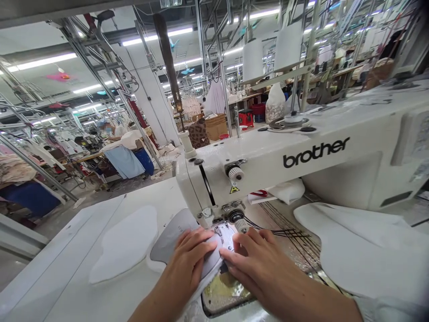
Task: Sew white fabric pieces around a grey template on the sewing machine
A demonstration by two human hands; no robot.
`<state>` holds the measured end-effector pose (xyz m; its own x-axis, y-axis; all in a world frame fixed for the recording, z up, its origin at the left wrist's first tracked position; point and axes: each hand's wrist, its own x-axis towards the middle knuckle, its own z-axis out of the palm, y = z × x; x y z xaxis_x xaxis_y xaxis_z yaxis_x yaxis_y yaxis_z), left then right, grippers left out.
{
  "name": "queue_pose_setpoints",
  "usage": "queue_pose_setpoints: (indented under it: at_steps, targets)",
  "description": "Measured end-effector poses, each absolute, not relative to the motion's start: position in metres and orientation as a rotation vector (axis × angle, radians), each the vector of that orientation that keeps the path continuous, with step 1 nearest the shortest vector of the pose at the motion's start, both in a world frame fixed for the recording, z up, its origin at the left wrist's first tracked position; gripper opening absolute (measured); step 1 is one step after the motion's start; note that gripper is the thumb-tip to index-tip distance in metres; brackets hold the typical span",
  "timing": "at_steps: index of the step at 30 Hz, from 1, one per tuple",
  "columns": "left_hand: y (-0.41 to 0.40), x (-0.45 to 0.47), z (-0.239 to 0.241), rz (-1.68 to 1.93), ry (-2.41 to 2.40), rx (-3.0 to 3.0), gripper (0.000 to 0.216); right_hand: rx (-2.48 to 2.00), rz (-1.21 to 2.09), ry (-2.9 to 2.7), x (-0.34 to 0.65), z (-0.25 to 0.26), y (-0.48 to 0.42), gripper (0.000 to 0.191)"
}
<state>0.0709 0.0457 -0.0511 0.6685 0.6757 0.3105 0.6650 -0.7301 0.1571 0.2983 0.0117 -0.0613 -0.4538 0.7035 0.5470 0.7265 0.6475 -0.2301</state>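
Note:
My left hand lies flat, fingers outstretched, on a grey curved template. Under the template is a white padded fabric piece, whose pale edge shows along the front. My right hand is just right of the presser foot, its thumb stretched toward the fabric's edge and apart from the bent forefinger. No grip shows between these fingers, though the undersides are hidden. Both hands are at the lit needle plate of a white sewing machine.
Another white cut piece lies on the table at left. A larger white fabric piece lies at right, under the machine arm. White thread cones stand above the machine. Behind are other work tables, a red stool and a distant person.

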Motion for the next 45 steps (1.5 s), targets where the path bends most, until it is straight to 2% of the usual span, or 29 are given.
queue_pose_setpoints:
  at_steps: [9,15,27,32,37,45]
  targets:
    - [0.035,0.076,-0.051,0.474,1.319,2.844,0.042,-1.115,-0.079,-2.249,0.299,-0.068,0.011,0.023]
    - [0.031,0.074,-0.043,0.410,1.270,2.822,0.037,-0.974,-0.039,-2.260,0.300,-0.066,0.014,0.018]
    - [0.027,0.080,-0.065,0.446,1.499,2.875,0.038,-1.101,-0.091,-2.263,0.298,-0.063,0.011,0.016]
    - [0.029,0.079,-0.053,0.413,1.426,2.877,0.035,-1.103,-0.105,-2.265,0.298,-0.064,0.011,0.016]
    - [0.034,0.080,-0.038,0.340,1.264,2.875,0.032,-1.100,-0.069,-2.267,0.299,-0.062,0.011,0.009]
    - [0.030,0.082,-0.047,0.401,1.375,2.839,0.032,-1.096,-0.136,-2.235,0.297,-0.067,0.012,0.009]
